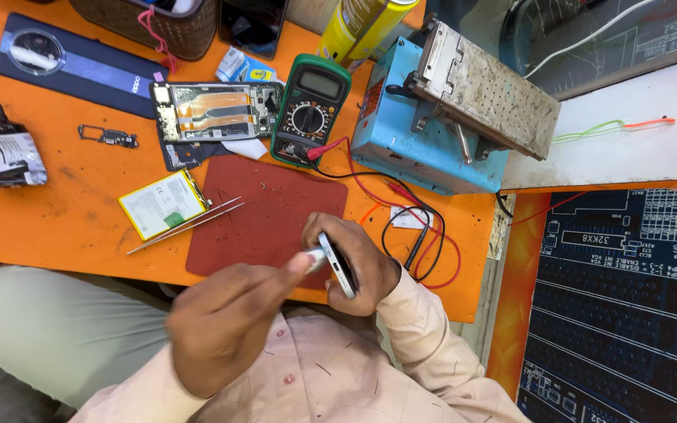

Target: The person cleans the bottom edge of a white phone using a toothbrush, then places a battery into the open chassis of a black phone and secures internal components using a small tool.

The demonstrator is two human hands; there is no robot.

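**A phone held on edge over the near side of a crowded orange worktop**

I see my right hand (354,262) closed around a slim silver-edged phone (337,265), held on edge above the near edge of the orange worktop (80,211). My left hand (225,325) comes in blurred, its fingertip pressed against the phone's lower end, pinching something pale I cannot make out.

Under the hands lies a dark red mat (268,211), matte and speckled. Thin steel tweezers (186,225) lie across the mat's left edge, touching a flat yellow-rimmed battery (162,205). Beyond the mat's far edge lies an opened phone frame (213,111) with copper-coloured flex showing, just beside a green-cased multimeter (309,110). Its red and black leads (421,235) loop loosely near my right wrist, close to the worktop's right edge. A blue metal box with a scuffed, perforated steel plate (479,90) fills the far right corner. Toward the far left corner lies a glossy dark back cover (72,63) with a round camera ring; a small circuit strip (107,137) lies nearer.
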